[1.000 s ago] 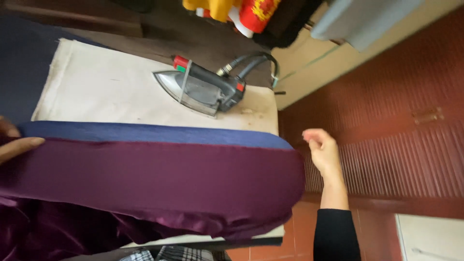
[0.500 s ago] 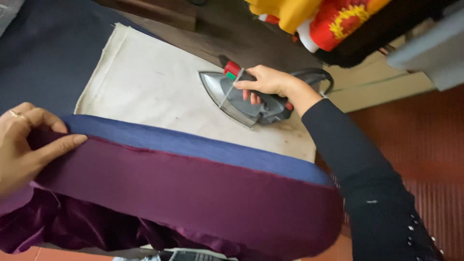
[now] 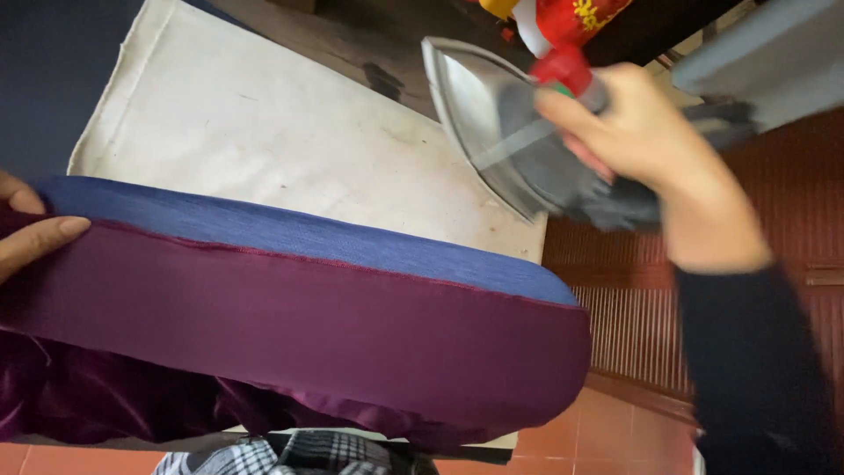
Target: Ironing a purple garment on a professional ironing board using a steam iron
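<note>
Iron: gripped by the right hand, fingers wrapped round the handle, and held clear of the board with the soleplate tilted up and its tip pointing away from the body. It hangs above the board's far right corner, apart from the cloth.

Nearest the body, a purple fabric drapes over the near edge of the board. It looks smooth and slightly glossy, and bunches into soft folds at the lower left. A blue band of finer, matte weave runs just beyond it, joined along a thin reddish seam. The left hand, at the left end of the band, lies flat with fingers extended, pressing the fabric down.

To press the seam well, keep the left hand taut and well aside from the iron's path. Lower the soleplate flat, not on its edge, and travel along the seam, not across it.

Beyond the band, the board's cover is off-white cloth, flat and stained. The soleplate is bright metal, pointed; the body is dark grey with a red knob.
</note>
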